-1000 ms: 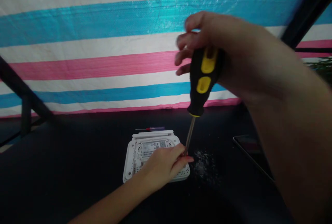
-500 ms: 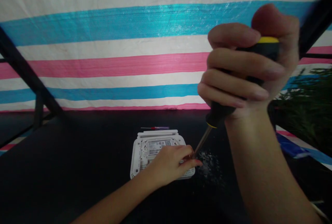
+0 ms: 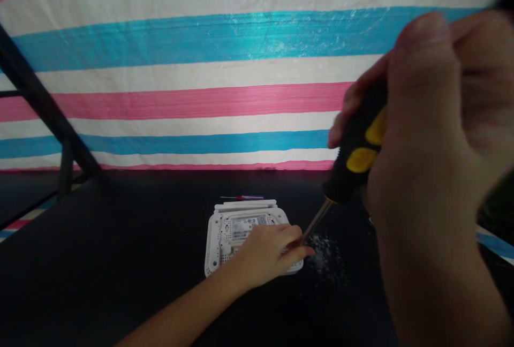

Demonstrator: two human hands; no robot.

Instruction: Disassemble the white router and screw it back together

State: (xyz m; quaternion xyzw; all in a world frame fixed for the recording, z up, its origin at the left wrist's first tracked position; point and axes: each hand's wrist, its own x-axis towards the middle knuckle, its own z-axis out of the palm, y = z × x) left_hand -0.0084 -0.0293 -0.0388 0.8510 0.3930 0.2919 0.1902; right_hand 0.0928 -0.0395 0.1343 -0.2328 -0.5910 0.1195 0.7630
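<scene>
A white Wi-Fi router [image 3: 220, 237] lies underside up on the black table, its label [image 3: 244, 227] showing. My left hand [image 3: 270, 253] lies across its right part, fingers curled and thumb stretched over the near right corner. Those fingers close about the low end of a screwdriver's shaft [image 3: 317, 221]; whether they pinch it cannot be seen, and the tip is hidden. Wrapped round the black and yellow screwdriver handle [image 3: 353, 157] is my right hand [image 3: 429, 117], close to the camera and partly blurred. The screwdriver slants down left to the router's right edge.
Beyond the router lies a thin screwdriver [image 3: 243, 197] with a red and purple handle. White crumbs [image 3: 327, 256] are scattered on the black table [image 3: 152, 213] right of the router. A striped sheet [image 3: 193, 106] hangs behind; a dark metal frame [image 3: 48, 114] stands left.
My right hand has turned about the screwdriver and moved right, so its thumb side and the yellow spots now show. The screwdriver leans over further to the right. My left hand stays on the router.
</scene>
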